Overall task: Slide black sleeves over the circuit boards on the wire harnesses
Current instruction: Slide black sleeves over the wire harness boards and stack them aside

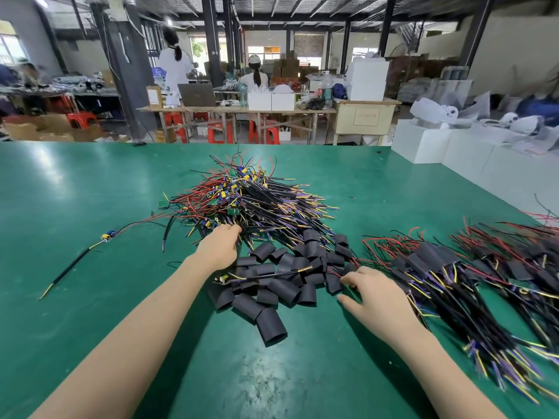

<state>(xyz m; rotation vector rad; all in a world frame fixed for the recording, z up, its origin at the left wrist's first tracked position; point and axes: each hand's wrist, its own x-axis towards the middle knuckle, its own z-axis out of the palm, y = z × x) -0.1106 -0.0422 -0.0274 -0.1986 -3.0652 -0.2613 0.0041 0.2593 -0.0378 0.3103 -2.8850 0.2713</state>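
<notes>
Hands both reach out over a green matte table [90, 297] in a workshop. Left hand [219, 246] lies at the near edge of a large tangled heap of unsleeved wire harnesses [251, 198], red, black, yellow and purple leads with small green circuit boards showing among them; its fingers [234, 229] curl into the wires, but the tips are buried, so whether they grip a harness cannot be told. Right hand [373, 293] rests palm down at the right edge of a loose pile of short black tubular sleeves [281, 276], fingers [348, 278] spread and fairly straight, touching red wires and sleeves at the pile's edge, gripping nothing visible. One harness with a bare board [260, 276] lies across the top of the sleeve pile, between the two hands. To the right of the right hand, rows of finished harnesses with black sleeves over their boards [453, 267] spread toward the table's right edge, somewhat blurred. A single stray harness [78, 258] lies apart on the left of the table, its small board end toward the heap. Beyond the table: white boxes [423, 143] on the right, wooden benches with a laptop [196, 95], red plastic stools [263, 131], and two persons [174, 65] with their backs turned.
</notes>
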